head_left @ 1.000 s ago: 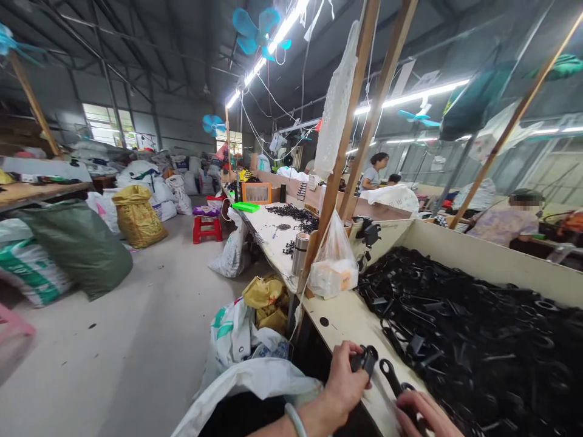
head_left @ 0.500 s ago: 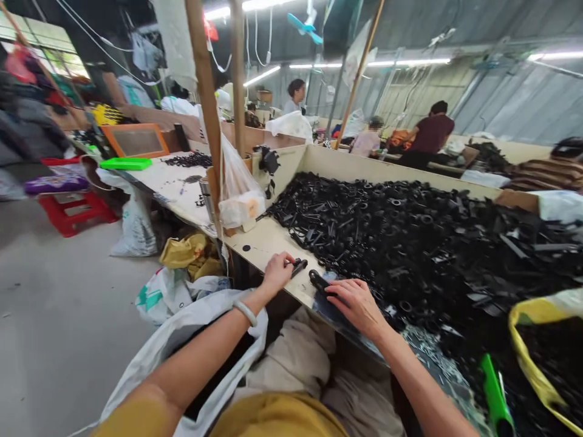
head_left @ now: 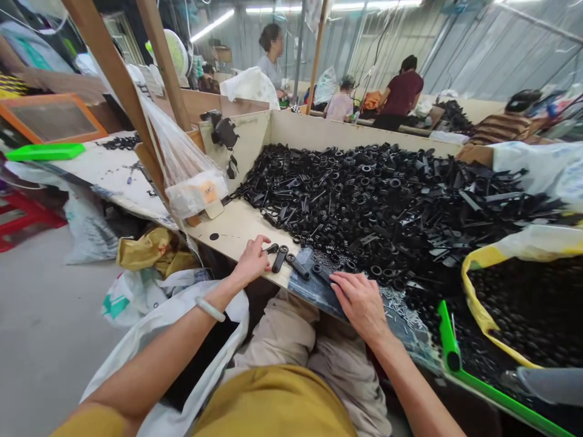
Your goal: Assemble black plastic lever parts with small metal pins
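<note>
Left hand (head_left: 253,262) is sitting beside black ringed links (head_left: 280,259) | right hand (head_left: 361,304) is partly covering another link (head_left: 322,274) | grips unclear | likely light, stiff; pinch mid-shank

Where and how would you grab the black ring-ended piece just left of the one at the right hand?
Probably pinch the ring-ended piece across its straight body, from above on the near side: it lies flat, long edges exposed, black pile beyond.

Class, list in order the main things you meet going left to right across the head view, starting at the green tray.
Green tray → hanging plastic bag → left hand → two black ring-ended parts lying between the hands → right hand → yellow-rimmed sack.
</note>
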`<state>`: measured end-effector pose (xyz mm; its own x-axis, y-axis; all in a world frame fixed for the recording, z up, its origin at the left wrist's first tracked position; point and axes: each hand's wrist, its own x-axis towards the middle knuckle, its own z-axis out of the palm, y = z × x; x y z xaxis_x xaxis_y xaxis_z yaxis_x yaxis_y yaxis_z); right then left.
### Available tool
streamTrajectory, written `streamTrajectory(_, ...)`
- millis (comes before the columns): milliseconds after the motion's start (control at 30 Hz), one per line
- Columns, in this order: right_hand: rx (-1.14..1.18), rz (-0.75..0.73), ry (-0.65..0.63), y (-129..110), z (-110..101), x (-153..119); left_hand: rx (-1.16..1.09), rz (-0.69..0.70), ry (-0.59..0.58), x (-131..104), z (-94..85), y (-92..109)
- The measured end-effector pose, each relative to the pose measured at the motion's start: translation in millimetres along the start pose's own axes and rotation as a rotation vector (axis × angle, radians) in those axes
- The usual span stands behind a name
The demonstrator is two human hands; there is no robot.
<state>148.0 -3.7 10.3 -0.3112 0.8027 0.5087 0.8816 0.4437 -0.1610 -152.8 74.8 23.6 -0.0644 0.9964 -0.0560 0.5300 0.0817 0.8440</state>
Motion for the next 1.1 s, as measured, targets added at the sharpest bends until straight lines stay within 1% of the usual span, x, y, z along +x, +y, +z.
streamTrajectory(67, -0.027, 0.043, 0.027, -6.2, 0.6, 5.4, 0.029, 0.014, -0.005, -2.2, 2.0, -0.3)
streamTrajectory(133, -0.031, 0.056, 0.037, -17.3, 1.8, 13.8, 0.072, 0.040, 0.008, -3.3, 1.9, -1.7)
streamTrajectory(267, -0.060, -0.001, -0.062, -45.4, 13.5, 34.7, 0.217, 0.118, 0.106, -3.3, -6.6, -2.8)
streamTrajectory(367, -0.083, -0.017, -0.108, -55.0, 20.4, 41.9, 0.367, 0.184, 0.171, -0.2, -15.0, -1.7)
streamTrajectory(467, -0.082, -0.018, -0.125, -48.1, 11.2, 32.8, 0.498, 0.223, 0.184, 7.3, -18.5, -1.8)
streamTrajectory(600, -0.101, 0.002, -0.145, -25.8, -15.9, 7.9, 0.611, 0.225, 0.197, 14.4, -14.6, -1.8)
streamTrajectory(667, -0.106, 0.013, -0.168, -16.2, -25.5, -2.5, 0.669, 0.255, 0.251, 10.1, -11.5, -1.4)
streamTrajectory(733, -0.099, 0.037, -0.188, -9.4, -29.2, -9.9, 0.711, 0.359, 0.282, -0.1, -9.2, -2.8)
streamTrajectory(767, -0.088, 0.052, -0.190, -7.2, -28.9, -12.5, 0.710, 0.432, 0.262, -6.3, -8.3, -4.6)
streamTrajectory(800, -0.072, 0.070, -0.186, -5.6, -27.4, -14.6, 0.690, 0.505, 0.211, -12.4, -7.4, -7.3)
streamTrajectory(833, -0.048, 0.089, -0.177, -4.9, -25.1, -16.0, 0.650, 0.565, 0.135, -17.9, -6.3, -10.6)
streamTrajectory(900, 0.025, 0.133, -0.143, -5.5, -18.5, -17.5, 0.545, 0.648, 0.008, -24.8, -2.9, -17.4)
streamTrajectory(933, 0.064, 0.155, -0.123, -6.7, -14.9, -17.5, 0.486, 0.678, -0.022, -26.2, -0.6, -20.1)
streamTrajectory(967, 0.100, 0.176, -0.103, -8.4, -11.4, -17.1, 0.426, 0.707, -0.031, -26.5, 2.2, -21.7)
streamTrajectory(1033, 0.147, 0.209, -0.068, -12.1, -5.5, -15.4, 0.321, 0.762, -0.013, -26.1, 8.7, -20.5)
streamTrajectory(1100, 0.166, 0.231, -0.049, -15.0, -1.5, -13.1, 0.269, 0.803, 0.008, -28.5, 16.1, -12.4)
